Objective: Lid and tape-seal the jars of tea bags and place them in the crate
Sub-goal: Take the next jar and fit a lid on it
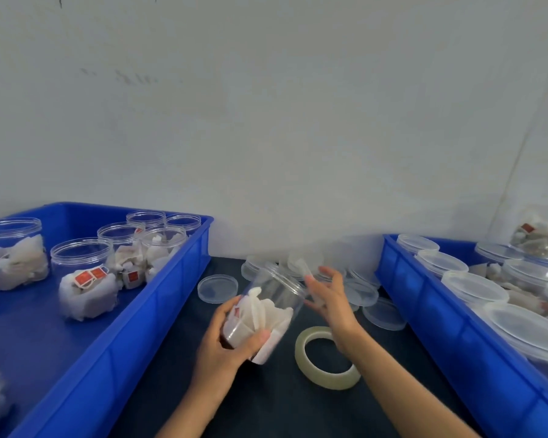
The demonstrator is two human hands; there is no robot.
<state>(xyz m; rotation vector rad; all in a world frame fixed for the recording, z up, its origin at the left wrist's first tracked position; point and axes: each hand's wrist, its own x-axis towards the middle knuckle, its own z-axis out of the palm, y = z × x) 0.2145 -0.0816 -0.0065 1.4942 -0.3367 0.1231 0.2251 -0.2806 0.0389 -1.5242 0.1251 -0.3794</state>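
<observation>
My left hand (pixel 227 339) grips a clear plastic jar (pixel 266 306) holding white tea bags. The jar is tilted, its open mouth pointing up and to the right. My right hand (pixel 328 300) is beside the jar's mouth with fingers apart; whether it touches a clear lid (pixel 304 267) there is blurred. A roll of clear tape (pixel 326 358) lies flat on the dark table below my right wrist. Loose clear lids (pixel 217 287) lie on the table behind the jar.
A blue crate (pixel 159 298) on the left holds several open jars of tea bags (pixel 86 279). A second blue crate (pixel 431 314) on the right holds several lidded jars (pixel 473 287). A white wall stands close behind the dark table (pixel 266 399).
</observation>
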